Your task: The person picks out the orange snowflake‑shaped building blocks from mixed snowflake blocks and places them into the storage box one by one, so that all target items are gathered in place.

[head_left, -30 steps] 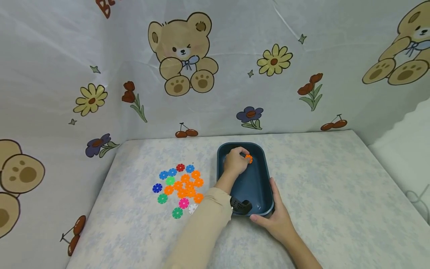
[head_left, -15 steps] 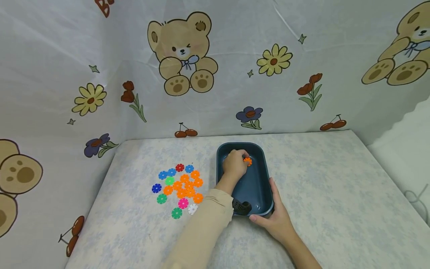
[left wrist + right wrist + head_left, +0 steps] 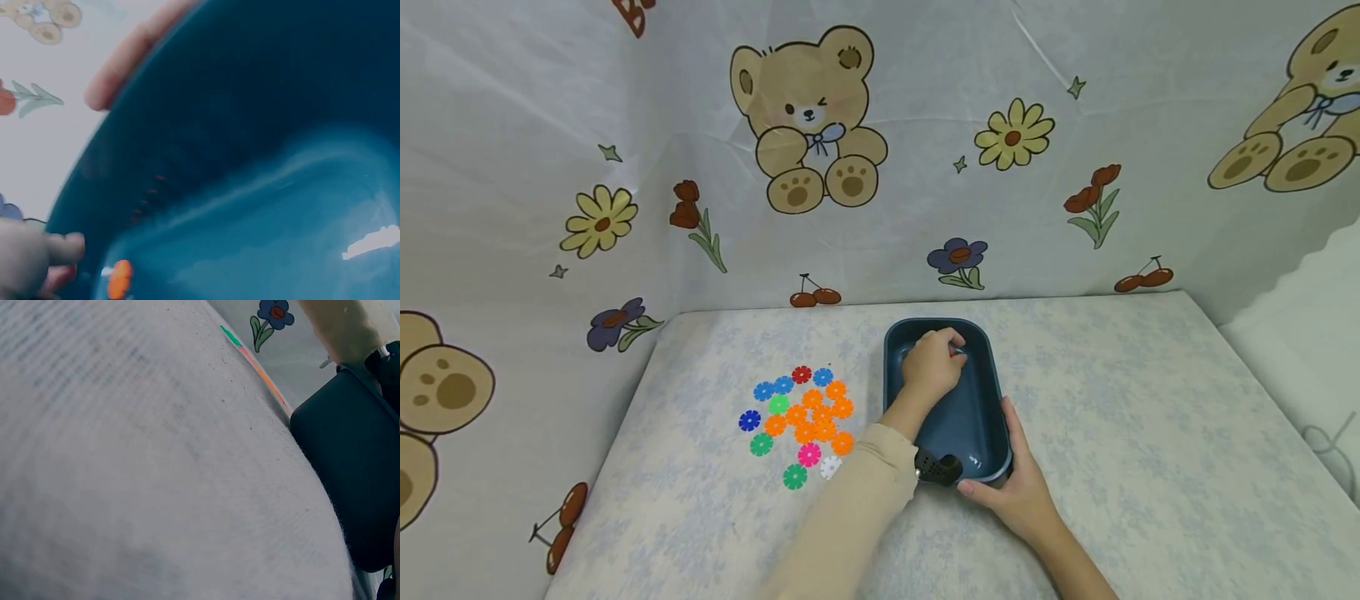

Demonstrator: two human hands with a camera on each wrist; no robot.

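Observation:
A dark blue tray (image 3: 970,417) stands on the table with its long side pointing away from me. My left hand (image 3: 934,362) is inside its far part, thumb and fingers pinching a small red snowflake disc (image 3: 59,275); most of that disc is hidden behind the fingers. An orange snowflake disc (image 3: 119,279) lies on the tray floor near the far end in the left wrist view. At the tray's near right corner, my right hand (image 3: 1018,492) holds the outside, thumb at the near edge and fingers along the right wall.
Left of the tray lie several snowflake discs: a cluster of orange ones (image 3: 823,412), blue discs (image 3: 765,390), green discs (image 3: 795,477), a red disc (image 3: 802,374), a pink disc (image 3: 808,454). A black wrist camera (image 3: 938,467) hangs over the tray's near end. A printed cloth (image 3: 880,250) stands behind the table.
The orange disc at my left fingers has been let go and a red one now shows between them. The left hand has shifted slightly right. The right hand has stayed at the tray corner.

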